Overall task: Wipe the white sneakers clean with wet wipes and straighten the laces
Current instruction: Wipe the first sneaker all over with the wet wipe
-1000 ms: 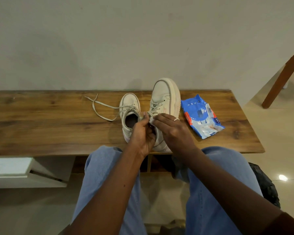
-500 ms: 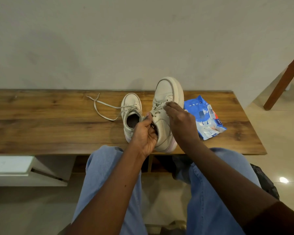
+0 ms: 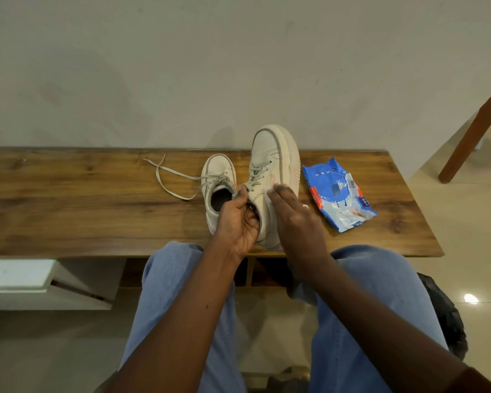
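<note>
A plain pale wall [image 3: 182,66] fills the upper half of the frame, and below it a long wooden bench [image 3: 68,199] runs across the middle from the left edge almost to the right. A person sits facing it, with knees in light blue jeans [image 3: 176,293] coming up from the bottom of the frame and both bare forearms reaching to the centre. A glossy tiled floor [image 3: 465,222] shows on the right, with a brown chair leg [image 3: 471,137] slanting at the upper right, a black bag [image 3: 442,316] at the lower right and a white shelf [image 3: 17,276] under the bench at the lower left. At the centre, the bigger-looking sneaker [image 3: 272,154] is tipped up with its toe toward the wall. The left hand [image 3: 237,219] grips it at the edge of its opening, fingers curled inside and thumb up by the tongue. The right hand [image 3: 292,211] lies against the shoe's right side with fingers laid out fairly flat, pressing a white wipe [image 3: 269,192] to it. Just left of centre the second sneaker [image 3: 219,171] stands flat on the bench, touching or nearly touching the held one. A blue pack of wipes [image 3: 338,194] lies right of centre on the bench, near the held shoe. A loose lace [image 3: 167,180] trails left from the second sneaker across the wood.
</note>
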